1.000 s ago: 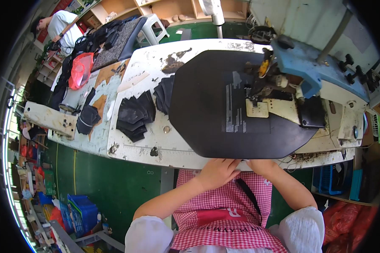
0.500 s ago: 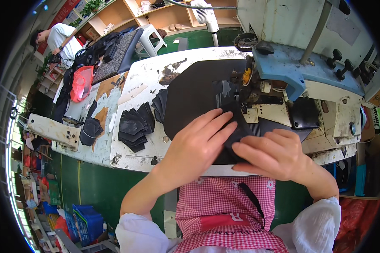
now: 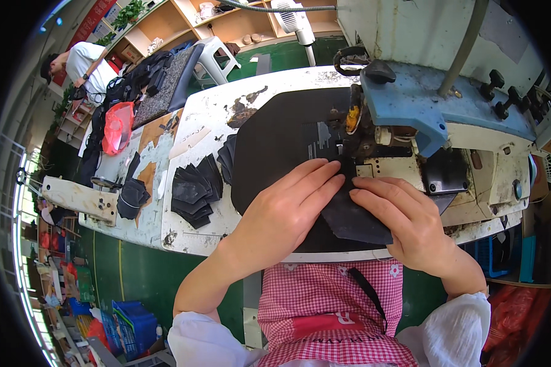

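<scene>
A small black material piece (image 3: 356, 221) lies under the sewing machine's needle area (image 3: 349, 144), its cut corner towards me. My left hand (image 3: 291, 199) lies flat on its left side, fingers stretched out and together, tips close to the presser foot. From the right, my right hand (image 3: 404, 214) rests its outstretched fingertips on the same piece; its thumb is hidden. Beneath both hands is a larger black plate (image 3: 269, 140) with cut corners. Left of it, a fanned pile of black pieces (image 3: 193, 189) sits on the white table (image 3: 196, 241), with more pieces (image 3: 226, 156) behind.
The machine's blue arm (image 3: 410, 98) overhangs the right side. On the adjoining left table are a bundle of black pieces (image 3: 131, 199) and a red plastic bag (image 3: 117, 127). A person in white (image 3: 92, 64) stands far left. A white stool (image 3: 217, 61) and fan (image 3: 294, 24) stand behind.
My right hand has unfolded from its bunched grip and shifted slightly, fingertips now laid on the piece. The piece's near part, folded up before, now lies flatter. My left hand has barely moved.
</scene>
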The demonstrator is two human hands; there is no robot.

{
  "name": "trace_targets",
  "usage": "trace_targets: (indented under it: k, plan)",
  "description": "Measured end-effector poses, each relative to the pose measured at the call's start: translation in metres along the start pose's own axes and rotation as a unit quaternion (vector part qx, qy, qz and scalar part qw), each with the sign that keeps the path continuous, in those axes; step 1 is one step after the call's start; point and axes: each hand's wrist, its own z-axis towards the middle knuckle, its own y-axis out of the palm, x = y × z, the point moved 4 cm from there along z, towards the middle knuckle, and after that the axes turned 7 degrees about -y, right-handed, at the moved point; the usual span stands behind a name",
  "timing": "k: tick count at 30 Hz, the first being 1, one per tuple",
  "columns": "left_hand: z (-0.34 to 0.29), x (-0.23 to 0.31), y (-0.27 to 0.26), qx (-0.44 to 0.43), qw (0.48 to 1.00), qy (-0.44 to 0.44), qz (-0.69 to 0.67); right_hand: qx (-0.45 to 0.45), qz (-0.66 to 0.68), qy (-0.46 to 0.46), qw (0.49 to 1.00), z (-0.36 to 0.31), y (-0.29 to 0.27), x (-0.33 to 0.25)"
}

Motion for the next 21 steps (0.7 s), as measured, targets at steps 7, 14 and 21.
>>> trace_targets:
  k: [7,14,21]
  plan:
    - [0.003,-0.001,0.000,-0.003,1.000,0.005,0.007,-0.007,-0.019,-0.002,1.000,0.000,0.001,0.000]
    - [0.008,-0.003,-0.005,-0.018,0.999,0.010,0.025,-0.021,-0.018,0.012,1.000,-0.001,0.003,0.001]
    - [0.003,-0.006,-0.008,-0.041,0.996,0.040,0.063,-0.034,-0.011,0.030,0.999,-0.001,0.003,0.001]
